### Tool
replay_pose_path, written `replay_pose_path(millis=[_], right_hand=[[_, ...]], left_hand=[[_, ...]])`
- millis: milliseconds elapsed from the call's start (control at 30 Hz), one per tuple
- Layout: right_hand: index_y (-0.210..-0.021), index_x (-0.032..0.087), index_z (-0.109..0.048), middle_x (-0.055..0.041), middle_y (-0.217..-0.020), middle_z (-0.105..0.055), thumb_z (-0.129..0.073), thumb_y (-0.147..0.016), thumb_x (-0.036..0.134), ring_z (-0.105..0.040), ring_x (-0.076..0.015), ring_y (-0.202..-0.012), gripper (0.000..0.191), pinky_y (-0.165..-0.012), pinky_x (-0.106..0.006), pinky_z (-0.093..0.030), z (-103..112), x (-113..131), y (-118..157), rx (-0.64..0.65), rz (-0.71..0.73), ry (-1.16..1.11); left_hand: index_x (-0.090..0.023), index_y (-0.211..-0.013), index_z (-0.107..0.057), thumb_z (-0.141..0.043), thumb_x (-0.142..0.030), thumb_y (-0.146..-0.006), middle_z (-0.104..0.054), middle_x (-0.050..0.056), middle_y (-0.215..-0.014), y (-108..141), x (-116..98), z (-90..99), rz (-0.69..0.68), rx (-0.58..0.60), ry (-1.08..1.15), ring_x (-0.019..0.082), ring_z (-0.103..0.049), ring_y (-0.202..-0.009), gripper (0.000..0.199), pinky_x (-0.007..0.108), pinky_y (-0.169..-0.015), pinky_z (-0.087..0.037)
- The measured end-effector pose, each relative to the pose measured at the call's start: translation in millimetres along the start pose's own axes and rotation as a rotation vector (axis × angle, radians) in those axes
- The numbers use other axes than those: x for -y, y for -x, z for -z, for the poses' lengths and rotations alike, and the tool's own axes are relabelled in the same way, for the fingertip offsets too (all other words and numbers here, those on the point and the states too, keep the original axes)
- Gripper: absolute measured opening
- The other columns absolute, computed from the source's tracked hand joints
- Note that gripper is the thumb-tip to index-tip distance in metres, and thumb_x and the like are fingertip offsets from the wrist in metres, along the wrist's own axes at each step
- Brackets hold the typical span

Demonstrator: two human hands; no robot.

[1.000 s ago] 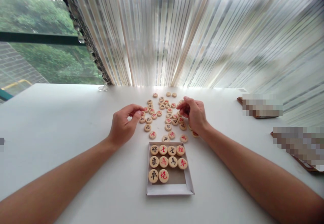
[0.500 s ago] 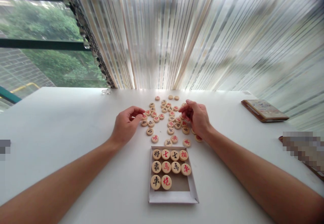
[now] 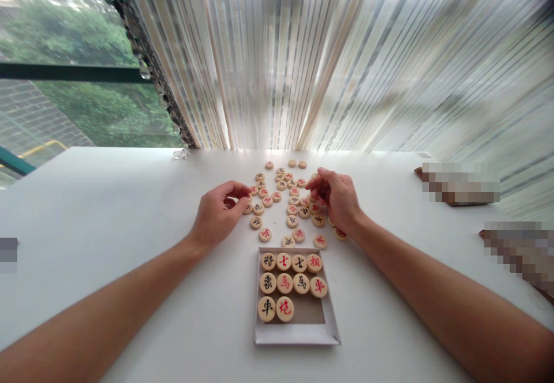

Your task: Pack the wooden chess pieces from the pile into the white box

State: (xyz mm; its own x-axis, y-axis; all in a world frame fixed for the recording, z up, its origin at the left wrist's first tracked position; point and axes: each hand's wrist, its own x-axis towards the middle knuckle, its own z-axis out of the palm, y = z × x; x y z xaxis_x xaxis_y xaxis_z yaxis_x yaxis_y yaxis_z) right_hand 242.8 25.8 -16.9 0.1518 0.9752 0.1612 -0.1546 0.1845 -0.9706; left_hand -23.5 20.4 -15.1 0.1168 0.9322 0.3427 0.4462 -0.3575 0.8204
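Round wooden xiangqi pieces [image 3: 292,221] with red or black characters lie scattered on a white table. My left hand [image 3: 220,210] is at the left edge of the scatter. Its thumb and index finger are apart, with their tips against the pieces [image 3: 258,209] there and partly covering one. Over the right side of the scatter is my right hand [image 3: 335,198], fingers loosely curled and nothing visible in them; it hides some pieces. Nearer to me, a shallow white box [image 3: 296,335] holds pieces in rows, with characters facing up. Its front row has a black piece [image 3: 266,308] and a red piece [image 3: 284,309].
Two flat box-like objects, partly blurred out, lie on the right: one farther back [image 3: 471,201], one at the edge [image 3: 519,262]. A striped string curtain [image 3: 268,66] hangs along the far table edge. Small clear beads [image 3: 180,153] rest at the back left.
The left hand has shifted slightly right and covers more of the piece at its fingertips. The right hand is nearly still. The pieces in the box are the same.
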Motion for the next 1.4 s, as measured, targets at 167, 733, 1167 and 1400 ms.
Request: replay_pose_path(millis=[167, 733, 1167, 1400], right_hand=[[-0.061, 0.016, -0.074, -0.002, -0.047, -0.059, -0.076, -0.083, 0.052, -0.045, -0.0096, -0.04, 0.043, -0.039, -0.023, -0.03, -0.4, 0.1, -0.3, 0.001, -0.002, -0.002], [-0.061, 0.016, -0.075, -0.0028, -0.048, -0.061, -0.076, -0.085, 0.059, -0.046, -0.009, -0.039, 0.05, -0.038, -0.023, -0.029, 0.8, -0.7, -0.7, 0.016, -0.004, 0.023], [-0.057, 0.017, -0.07, -0.0023, -0.047, -0.06, -0.077, -0.082, 0.061, -0.045, -0.0087, -0.038, 0.051, -0.038, -0.023, -0.029, -1.3, 2.0, -0.2, 0.01, -0.011, 0.031], [-0.057, 0.018, -0.068, -0.002, -0.046, -0.059, -0.076, -0.081, 0.062, -0.044, -0.0092, -0.038, 0.051, -0.038, -0.024, -0.028, -2.4, 2.9, 0.3, 0.006, -0.009, 0.047]], left_hand=[[-0.02, -0.095, -0.081, -0.072, -0.026, -0.087, -0.078, 0.006, -0.095, 3.3, -4.2, -0.7, -0.139, 0.054, -0.252, 0.02, -0.07, -0.082, 0.013, 0.03, -0.069, -0.053], [-0.024, -0.099, -0.087, -0.081, -0.04, -0.087, -0.071, 0.007, -0.105, 1.6, -1.3, -1.9, -0.112, 0.173, -0.292, 0.026, -0.071, -0.1, 0.021, 0.042, -0.095, -0.054], [-0.023, -0.093, -0.086, -0.083, -0.041, -0.083, -0.07, 0.008, -0.107, 3.4, -1.1, -3.1, -0.159, 0.169, -0.316, 0.027, -0.07, -0.102, 0.021, 0.045, -0.098, -0.055], [-0.023, -0.09, -0.085, -0.083, -0.035, -0.08, -0.071, 0.008, -0.107, 3.6, -4.2, -3.8, -0.159, 0.168, -0.317, 0.028, -0.071, -0.104, 0.016, 0.045, -0.099, -0.055]])
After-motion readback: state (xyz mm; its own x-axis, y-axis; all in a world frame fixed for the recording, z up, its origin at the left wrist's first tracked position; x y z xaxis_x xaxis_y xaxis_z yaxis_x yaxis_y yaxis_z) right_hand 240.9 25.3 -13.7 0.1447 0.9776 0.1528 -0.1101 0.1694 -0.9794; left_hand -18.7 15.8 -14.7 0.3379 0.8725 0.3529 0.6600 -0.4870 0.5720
